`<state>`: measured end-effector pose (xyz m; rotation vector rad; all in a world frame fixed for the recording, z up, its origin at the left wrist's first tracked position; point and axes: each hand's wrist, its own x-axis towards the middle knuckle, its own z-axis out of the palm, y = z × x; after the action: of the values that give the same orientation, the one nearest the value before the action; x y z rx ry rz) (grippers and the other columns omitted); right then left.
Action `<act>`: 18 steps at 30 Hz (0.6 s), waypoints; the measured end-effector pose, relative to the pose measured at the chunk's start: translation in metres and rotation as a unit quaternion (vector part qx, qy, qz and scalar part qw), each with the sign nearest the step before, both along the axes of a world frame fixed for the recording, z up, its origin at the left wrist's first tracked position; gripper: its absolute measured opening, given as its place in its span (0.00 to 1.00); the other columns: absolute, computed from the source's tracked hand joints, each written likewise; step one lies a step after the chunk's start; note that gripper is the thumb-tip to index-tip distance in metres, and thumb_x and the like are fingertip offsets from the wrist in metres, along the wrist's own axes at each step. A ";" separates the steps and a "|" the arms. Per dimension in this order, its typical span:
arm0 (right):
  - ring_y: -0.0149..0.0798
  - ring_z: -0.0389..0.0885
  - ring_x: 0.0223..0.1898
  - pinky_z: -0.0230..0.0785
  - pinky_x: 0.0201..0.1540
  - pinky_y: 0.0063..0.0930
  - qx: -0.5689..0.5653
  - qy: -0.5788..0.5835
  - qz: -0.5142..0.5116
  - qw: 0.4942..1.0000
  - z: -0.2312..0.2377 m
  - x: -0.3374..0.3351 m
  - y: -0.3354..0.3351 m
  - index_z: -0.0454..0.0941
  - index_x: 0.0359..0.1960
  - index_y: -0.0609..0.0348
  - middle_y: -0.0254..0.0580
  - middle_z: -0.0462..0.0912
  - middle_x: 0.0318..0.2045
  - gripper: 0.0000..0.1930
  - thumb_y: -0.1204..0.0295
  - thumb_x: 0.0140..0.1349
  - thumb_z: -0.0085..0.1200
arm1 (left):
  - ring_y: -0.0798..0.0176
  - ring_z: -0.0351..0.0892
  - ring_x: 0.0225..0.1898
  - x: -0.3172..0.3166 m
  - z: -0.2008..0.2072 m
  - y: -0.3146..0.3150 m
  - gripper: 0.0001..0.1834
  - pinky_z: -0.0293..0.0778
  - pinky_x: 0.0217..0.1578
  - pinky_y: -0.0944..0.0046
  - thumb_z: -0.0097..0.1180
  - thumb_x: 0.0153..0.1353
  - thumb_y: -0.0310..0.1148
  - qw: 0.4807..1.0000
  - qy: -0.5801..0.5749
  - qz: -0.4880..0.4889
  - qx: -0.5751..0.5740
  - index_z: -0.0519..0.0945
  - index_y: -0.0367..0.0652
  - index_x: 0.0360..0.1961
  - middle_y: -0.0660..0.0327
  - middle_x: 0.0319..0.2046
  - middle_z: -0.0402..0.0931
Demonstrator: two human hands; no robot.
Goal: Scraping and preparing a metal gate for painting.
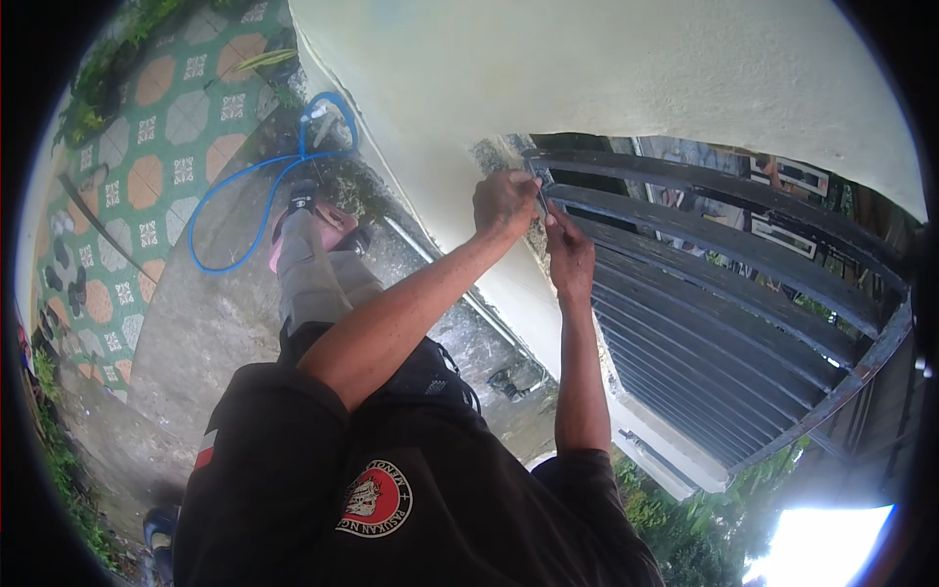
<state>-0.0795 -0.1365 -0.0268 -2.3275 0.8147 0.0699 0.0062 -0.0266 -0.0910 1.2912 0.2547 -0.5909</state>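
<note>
Both of my hands are raised at the corner where a pale wall meets a dark slatted grille (704, 264). My left hand (506, 205) is closed, its fingers curled at the end of the upper slats, and its grip is too small to make out. Just below and right of it, my right hand (570, 252) is closed with thumb and fingers around a thin dark metal piece (544, 199). That piece points up toward the left hand's fingertips. Its kind does not show clearly.
The pale wall (430, 88) has a rough, worn edge beside the hands. A blue hose (201, 230) loops on the concrete ground by my legs, near a pink object (335, 227). Patterned green tiles (147, 186) lie at the left, with several shoes (68, 279) on them.
</note>
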 end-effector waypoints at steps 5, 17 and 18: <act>0.28 0.71 0.25 0.70 0.37 0.29 -0.046 0.015 0.029 0.998 -0.004 0.004 -0.001 0.84 0.59 0.44 0.36 0.78 0.21 0.19 0.56 0.70 0.59 | 0.62 0.89 0.26 0.001 0.000 0.003 0.14 0.80 0.26 0.66 0.62 0.68 0.37 1.000 0.011 -0.007 0.003 0.87 0.34 0.40 0.55 0.28 0.87; 0.28 0.68 0.24 0.69 0.34 0.27 -0.084 0.068 0.016 0.994 0.004 0.005 0.009 0.85 0.58 0.42 0.37 0.77 0.20 0.18 0.56 0.70 0.59 | 0.61 0.87 0.23 -0.007 0.000 0.000 0.13 0.80 0.29 0.61 0.61 0.68 0.37 1.000 0.015 0.025 -0.003 0.87 0.37 0.34 0.55 0.22 0.84; 0.27 0.68 0.23 0.69 0.34 0.28 -0.051 0.027 0.018 0.998 0.001 0.002 0.001 0.85 0.58 0.41 0.37 0.76 0.20 0.18 0.55 0.70 0.59 | 0.61 0.88 0.23 -0.004 0.003 -0.001 0.13 0.80 0.29 0.61 0.61 0.68 0.37 0.999 0.018 0.038 -0.016 0.87 0.37 0.34 0.55 0.22 0.84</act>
<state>-0.0772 -0.1351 -0.0256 -2.4468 0.8216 0.1096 0.0018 -0.0275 -0.0882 1.2349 0.3202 -0.5521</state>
